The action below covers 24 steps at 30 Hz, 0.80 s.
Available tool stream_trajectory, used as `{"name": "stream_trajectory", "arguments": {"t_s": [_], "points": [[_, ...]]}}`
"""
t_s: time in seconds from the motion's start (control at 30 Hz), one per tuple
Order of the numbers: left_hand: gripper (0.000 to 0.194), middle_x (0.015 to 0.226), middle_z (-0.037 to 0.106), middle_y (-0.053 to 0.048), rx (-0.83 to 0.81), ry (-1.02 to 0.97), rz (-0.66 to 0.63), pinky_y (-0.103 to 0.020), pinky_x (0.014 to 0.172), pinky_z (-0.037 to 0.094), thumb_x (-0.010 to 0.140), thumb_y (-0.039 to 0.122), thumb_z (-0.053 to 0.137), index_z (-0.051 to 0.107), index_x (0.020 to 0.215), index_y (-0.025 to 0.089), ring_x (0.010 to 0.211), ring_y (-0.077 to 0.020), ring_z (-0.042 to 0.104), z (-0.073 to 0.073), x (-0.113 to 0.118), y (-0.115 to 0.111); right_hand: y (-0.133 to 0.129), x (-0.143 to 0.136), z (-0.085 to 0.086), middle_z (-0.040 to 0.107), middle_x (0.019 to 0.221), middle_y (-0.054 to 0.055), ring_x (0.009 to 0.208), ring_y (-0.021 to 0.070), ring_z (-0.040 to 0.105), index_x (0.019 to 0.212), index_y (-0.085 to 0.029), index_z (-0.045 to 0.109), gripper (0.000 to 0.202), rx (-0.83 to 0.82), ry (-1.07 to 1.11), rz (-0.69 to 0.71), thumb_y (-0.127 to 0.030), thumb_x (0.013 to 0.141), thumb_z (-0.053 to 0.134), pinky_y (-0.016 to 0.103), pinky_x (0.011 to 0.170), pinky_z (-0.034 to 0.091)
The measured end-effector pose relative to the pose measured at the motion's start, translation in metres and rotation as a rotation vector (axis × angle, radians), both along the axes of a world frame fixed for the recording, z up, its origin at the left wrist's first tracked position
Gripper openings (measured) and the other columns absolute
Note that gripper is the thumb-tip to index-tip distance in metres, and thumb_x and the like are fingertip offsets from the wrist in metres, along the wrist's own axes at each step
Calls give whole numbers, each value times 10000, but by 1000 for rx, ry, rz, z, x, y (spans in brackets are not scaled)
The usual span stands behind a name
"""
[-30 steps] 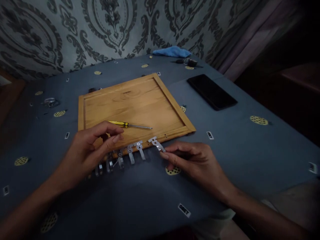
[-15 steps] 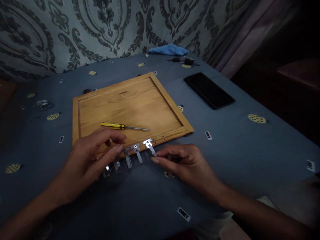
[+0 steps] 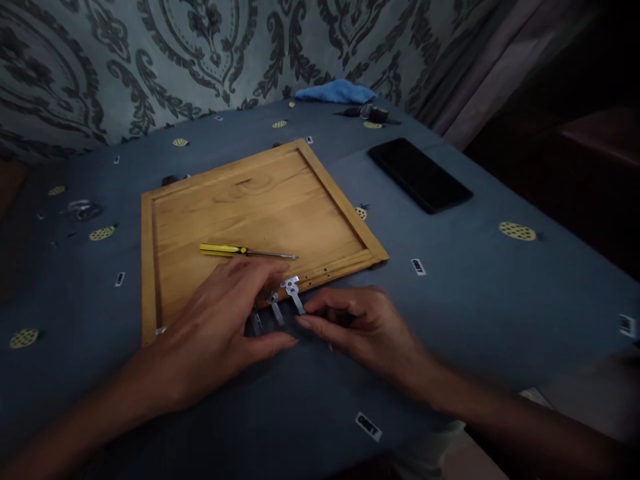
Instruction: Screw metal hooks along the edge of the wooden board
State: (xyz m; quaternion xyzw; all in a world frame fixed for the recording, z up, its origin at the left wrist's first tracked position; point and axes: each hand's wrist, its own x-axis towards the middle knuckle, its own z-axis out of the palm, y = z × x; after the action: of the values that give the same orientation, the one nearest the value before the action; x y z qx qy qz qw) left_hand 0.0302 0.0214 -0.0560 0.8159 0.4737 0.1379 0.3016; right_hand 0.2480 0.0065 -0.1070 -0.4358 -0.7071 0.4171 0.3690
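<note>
A framed wooden panel lies on the blue patterned cloth. Along its near edge sit several small metal brackets, some hidden behind my left hand. That hand is over the near edge with thumb and fingers apart, holding nothing. Between the thumb and fingertips of my right hand is the lower end of the rightmost metal bracket, whose flat top rests at the panel's edge. A yellow-handled screwdriver lies on the panel, its shaft pointing right. Small holes show in the frame right of the brackets.
Right of the panel lies a black phone. A blue cloth and dark keys are near the far edge. Small metal parts sit at the left. Behind the table hangs a patterned curtain.
My left hand has moved right, with its thumb and fingers spread wider, and covers more of the brackets. The right hand has shifted slightly left, tilting the held bracket a little.
</note>
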Motion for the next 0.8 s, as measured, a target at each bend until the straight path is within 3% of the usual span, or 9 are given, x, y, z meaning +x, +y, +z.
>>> {"name": "stream_trajectory", "arguments": {"t_s": [0.33,0.8], "points": [[756,1286,605,-26,10,-24,13,-460,1017,502,740,395,821,398,1367,387,1202,-267,581,-7,1,-1,0,-1,0,643,609,-45,530,86,540,780,-192,710,130,-47,-25,10,-268,885,698,215,513,379],[760,1243,642,-38,31,-12,24,-463,1020,499,730,367,830,419,1370,352,1169,-276,604,-9,3,0,0,0,-1,653,617,-46,527,87,556,787,-195,708,147,-10,-32,24,-283,903,684,214,514,389]]}}
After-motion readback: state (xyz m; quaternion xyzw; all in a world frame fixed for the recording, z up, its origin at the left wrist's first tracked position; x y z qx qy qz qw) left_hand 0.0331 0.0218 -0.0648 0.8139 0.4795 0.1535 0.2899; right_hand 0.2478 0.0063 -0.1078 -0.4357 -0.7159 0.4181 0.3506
